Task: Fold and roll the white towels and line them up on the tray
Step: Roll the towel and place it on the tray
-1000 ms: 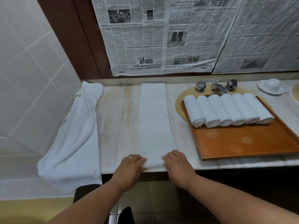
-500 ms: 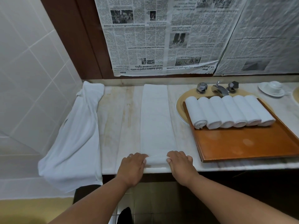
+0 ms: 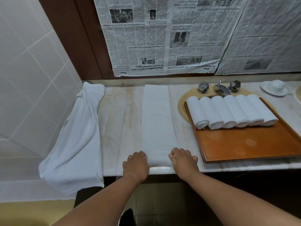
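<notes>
While the long white folded towel strip [image 3: 156, 119] lies lengthwise on the pale marble counter [image 3: 117, 121], its near end is bunched into a small roll at the front edge. Both the left hand [image 3: 136, 163] and the right hand [image 3: 184, 162] curl their fingers over that roll, one at each side. To the right, six rolled white towels [image 3: 231, 111] sit side by side at the far end of the orange-brown wooden tray [image 3: 244, 144]. A loose white towel [image 3: 78, 136] drapes over the counter's left end.

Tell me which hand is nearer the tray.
Right. The right hand grips the towel just left of the tray; the left hand grips the towel's other side, farther from it.
</notes>
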